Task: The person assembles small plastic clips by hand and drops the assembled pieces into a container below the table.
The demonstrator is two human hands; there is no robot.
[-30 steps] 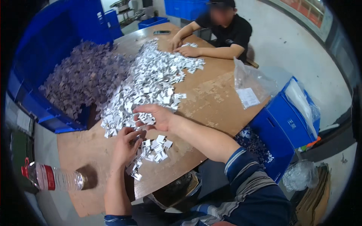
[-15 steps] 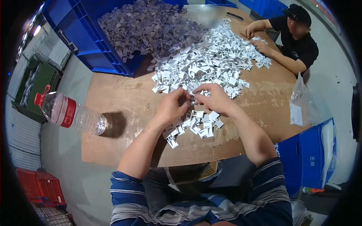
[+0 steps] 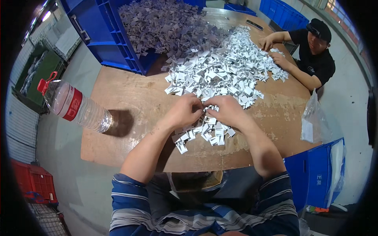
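Observation:
My left hand (image 3: 184, 111) and my right hand (image 3: 226, 111) meet at the near edge of a large heap of small white flat pieces (image 3: 214, 72). The fingers of both hands are bent and pinched close together. Whatever lies between the fingertips is too small and too covered to make out. Just below my hands lies a smaller cluster of the same white pieces (image 3: 215, 131), spread loosely on the wooden table (image 3: 130, 151).
A tipped blue crate (image 3: 114, 43) spills grey-looking pieces (image 3: 165, 29) at the back left. A large water bottle (image 3: 76, 104) stands left. Across at the right, a person (image 3: 311, 55) handles pieces near a phone (image 3: 254, 24). A plastic bag (image 3: 313, 122) and blue bin (image 3: 315, 173) are right.
The whole view has shifted slightly. My hands have lowered a little toward the loose cluster, my right fingers bending down more. The other person's head has lifted somewhat.

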